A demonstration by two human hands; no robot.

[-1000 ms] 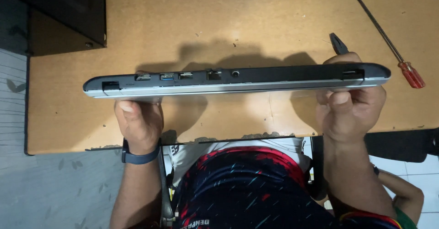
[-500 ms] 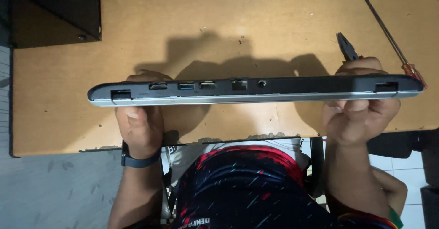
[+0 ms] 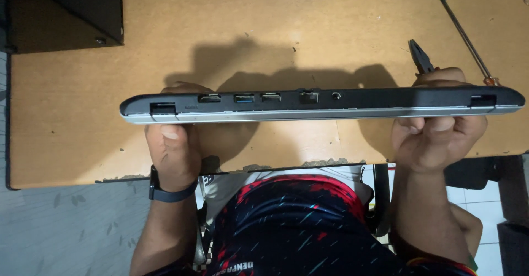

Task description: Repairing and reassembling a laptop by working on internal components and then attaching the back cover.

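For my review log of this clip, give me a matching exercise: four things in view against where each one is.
Things:
1. closed laptop
2. pliers
3. long screwdriver
4. dark wristband

Places:
A. on the left wrist
B. lying slantwise on the wooden table, far right
C. held edge-up between the left hand and the right hand
D. on the table just beyond the right hand, partly hidden by it

Pairs: 1-C, 2-D, 3-B, 4-A
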